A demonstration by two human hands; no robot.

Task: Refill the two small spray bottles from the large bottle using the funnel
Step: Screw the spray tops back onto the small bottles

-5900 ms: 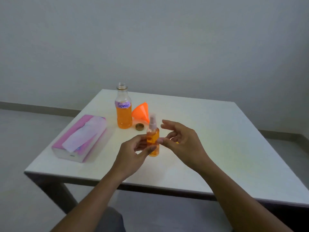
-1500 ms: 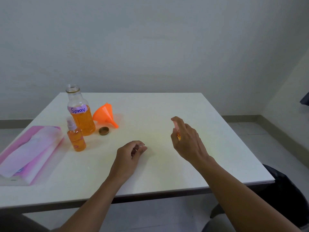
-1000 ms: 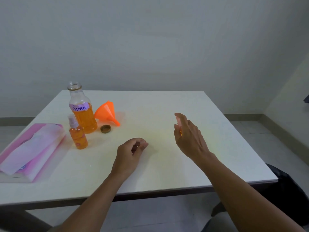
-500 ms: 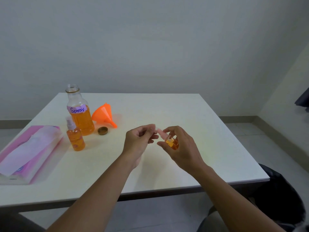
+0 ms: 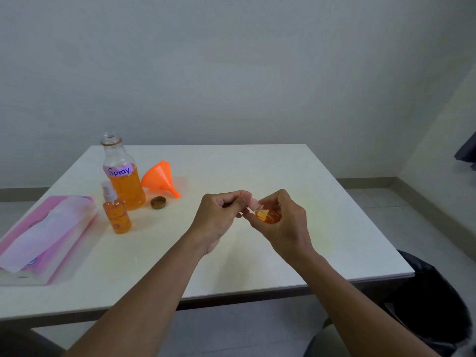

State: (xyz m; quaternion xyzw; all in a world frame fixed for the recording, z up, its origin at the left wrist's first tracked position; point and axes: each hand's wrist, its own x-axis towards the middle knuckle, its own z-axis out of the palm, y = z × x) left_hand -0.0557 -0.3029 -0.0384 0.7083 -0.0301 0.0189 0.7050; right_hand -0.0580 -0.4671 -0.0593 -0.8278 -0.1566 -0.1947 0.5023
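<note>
R hand [image 5: 280,222] grips small spray bottle [image 5: 268,216], L hand [image 5: 219,215] pinching top.

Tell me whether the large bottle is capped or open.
Open. The large bottle stands upright with a bare mouth, and a brown cap lies on the table beside it, near the funnel.

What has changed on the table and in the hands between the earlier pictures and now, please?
The left hand let go of one small spray bottle, now standing by the large bottle. It then rose from the table to pinch the cap of the second small spray bottle that the right hand holds. The funnel, bottle cap and tissue pack stayed put.
</note>
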